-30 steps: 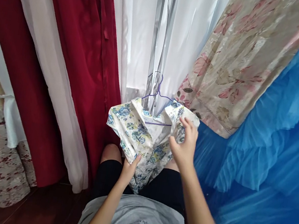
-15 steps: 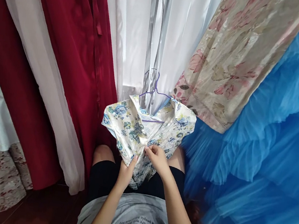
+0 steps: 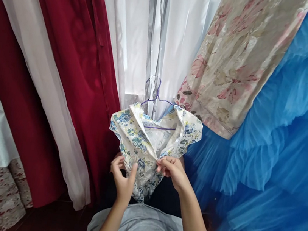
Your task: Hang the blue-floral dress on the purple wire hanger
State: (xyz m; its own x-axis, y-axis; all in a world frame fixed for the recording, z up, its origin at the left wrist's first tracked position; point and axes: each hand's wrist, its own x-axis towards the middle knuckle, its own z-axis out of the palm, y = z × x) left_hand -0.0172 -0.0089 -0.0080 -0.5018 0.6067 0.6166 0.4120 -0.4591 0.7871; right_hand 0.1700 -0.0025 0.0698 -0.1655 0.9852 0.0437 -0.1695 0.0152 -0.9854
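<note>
A white blouse with blue and yellow flowers [image 3: 138, 144] lies over my lap on a purple wire hanger [image 3: 157, 97]. Its neckline forms a V, and the hanger's lower bar shows inside it. At the bottom of that V, my right hand [image 3: 174, 172] pinches the front edge of the cloth between thumb and fingers. My left hand [image 3: 122, 180] is at the blouse's left side, thumb and fingers spread apart, with the thumb against or just over the cloth; whether it touches I cannot tell. The blouse's lower end bunches near my grey shirt.
Long dark red cloth [image 3: 67, 42] and pale pink cloth [image 3: 49, 85] hang at the left. White cloth [image 3: 179, 38] hangs straight ahead with grey ribbons [image 3: 154, 46]. To the right hang a beige floral garment [image 3: 232, 65] and a ruffled blue tulle skirt [image 3: 280, 156].
My left hand has let go of the blouse's side, moved left and spread its fingers. The right hand, still pinching, has shifted slightly right, and the front edges now meet in a clearer V.
</note>
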